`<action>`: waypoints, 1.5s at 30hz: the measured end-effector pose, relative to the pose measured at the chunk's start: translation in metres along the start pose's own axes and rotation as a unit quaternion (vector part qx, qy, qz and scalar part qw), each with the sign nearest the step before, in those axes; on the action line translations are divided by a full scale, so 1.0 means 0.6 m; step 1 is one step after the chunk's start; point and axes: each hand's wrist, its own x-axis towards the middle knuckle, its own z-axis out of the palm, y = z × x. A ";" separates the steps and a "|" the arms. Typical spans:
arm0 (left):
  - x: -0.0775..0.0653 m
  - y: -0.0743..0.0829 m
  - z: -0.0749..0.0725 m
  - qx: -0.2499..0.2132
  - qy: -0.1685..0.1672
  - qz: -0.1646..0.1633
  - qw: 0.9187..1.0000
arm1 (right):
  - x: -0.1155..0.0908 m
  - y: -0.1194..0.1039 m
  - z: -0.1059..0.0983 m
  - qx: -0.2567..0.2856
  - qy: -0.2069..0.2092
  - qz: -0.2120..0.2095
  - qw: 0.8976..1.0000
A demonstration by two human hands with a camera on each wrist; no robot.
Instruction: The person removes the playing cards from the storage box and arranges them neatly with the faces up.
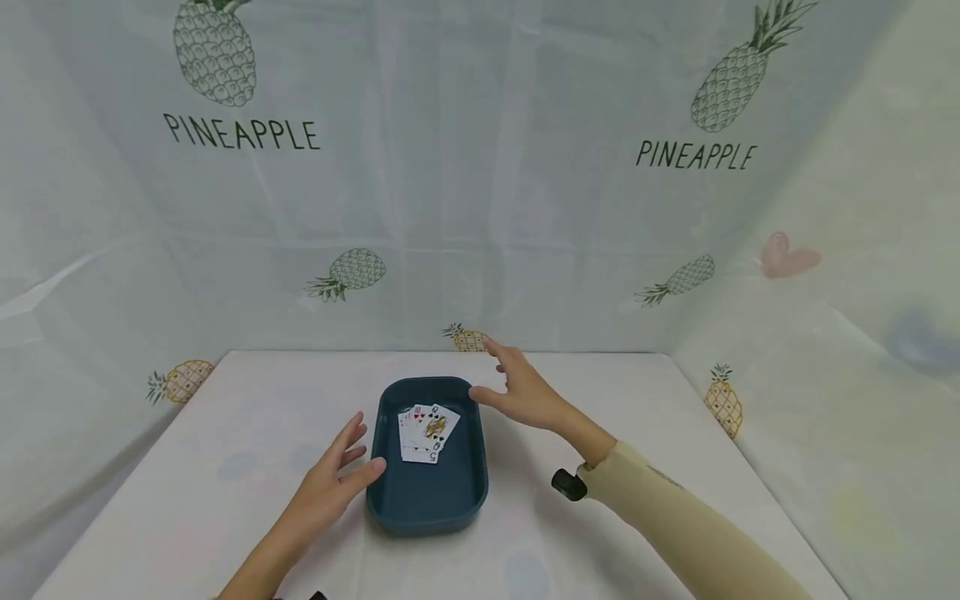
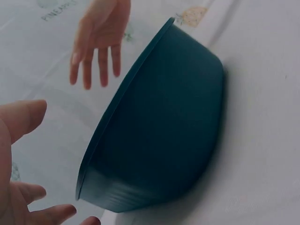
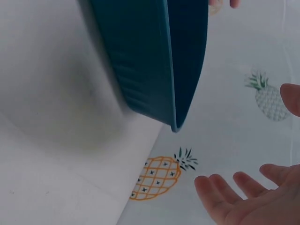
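Observation:
A dark blue rectangular tray [image 1: 427, 504] with rounded corners stands on the white table. Inside it, toward the far half, several playing cards [image 1: 433, 429] lie face up in an overlapping fan, a queen among them. My left hand [image 1: 330, 479] is at the tray's left side, fingers extended, its thumb overlapping the rim in the head view. On the opposite side, my right hand [image 1: 528, 396] hovers by the far right corner with fingers spread and thumb near the rim. Both wrist views show the tray's outer wall [image 2: 159, 112] with the fingers [image 3: 218, 192] apart from it.
White cloth covers the table [image 1: 600, 400]. Behind it hangs a pale sheet [image 1: 480, 183] printed with pineapples and lettering, and similar sheets enclose the left and right sides. A black band piece [image 1: 569, 485] sits at the right sleeve's cuff.

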 end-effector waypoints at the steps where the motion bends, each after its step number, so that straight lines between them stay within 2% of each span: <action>1: 0.000 0.000 0.005 -0.003 0.000 -0.003 1.000 | 0.003 -0.002 0.003 0.005 -0.004 -0.001 1.000; 8: -0.001 0.001 0.029 -0.041 -0.014 -0.007 0.999 | 0.019 -0.009 0.030 0.032 -0.024 -0.014 0.999; 16: -0.009 -0.008 0.032 -0.077 -0.033 -0.027 0.996 | 0.035 -0.009 0.068 0.020 -0.057 -0.024 0.998; 23: -0.012 -0.024 0.030 -0.111 -0.052 -0.024 0.992 | 0.042 -0.007 0.092 -0.009 -0.081 -0.033 0.996; 30: -0.019 -0.028 0.026 -0.140 -0.072 -0.015 0.987 | 0.048 -0.007 0.112 -0.040 -0.111 -0.050 0.992; 39: -0.016 -0.030 0.021 -0.174 -0.124 0.005 0.977 | 0.058 -0.013 0.130 -0.100 -0.145 -0.023 0.984; 45: -0.022 -0.034 0.019 -0.186 -0.119 0.005 0.975 | 0.070 -0.025 0.149 -0.144 -0.162 -0.005 0.976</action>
